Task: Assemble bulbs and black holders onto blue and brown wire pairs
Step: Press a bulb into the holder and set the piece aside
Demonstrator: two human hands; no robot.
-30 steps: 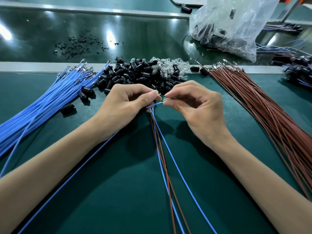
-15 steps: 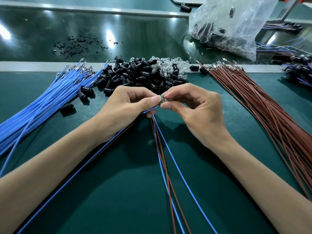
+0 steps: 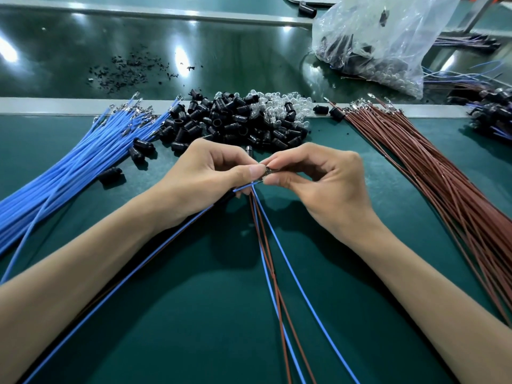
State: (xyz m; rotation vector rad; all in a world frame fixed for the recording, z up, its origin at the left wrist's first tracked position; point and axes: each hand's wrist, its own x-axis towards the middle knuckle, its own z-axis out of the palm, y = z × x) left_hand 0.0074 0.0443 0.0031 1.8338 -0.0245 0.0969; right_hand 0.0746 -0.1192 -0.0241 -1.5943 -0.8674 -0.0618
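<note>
Bulb (image 3: 268,171) in right hand (image 3: 318,184), wires (image 3: 241,189) in left hand (image 3: 210,176)

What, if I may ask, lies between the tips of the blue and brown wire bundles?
In the head view, a heap of black holders mixed with clear bulbs.

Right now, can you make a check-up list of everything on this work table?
Surface: green mat.
Job's things: black holders and clear bulbs piled mid-back; blue wires left, brown wires right.
Clutter: black crumbs on the shiny belt behind.
Grippers: left hand pinches a blue wire end; right hand pinches a small shiny part against it.
Cables: loose blue and brown wires trail toward the camera.
Surroundings: plastic bag far right.
</note>
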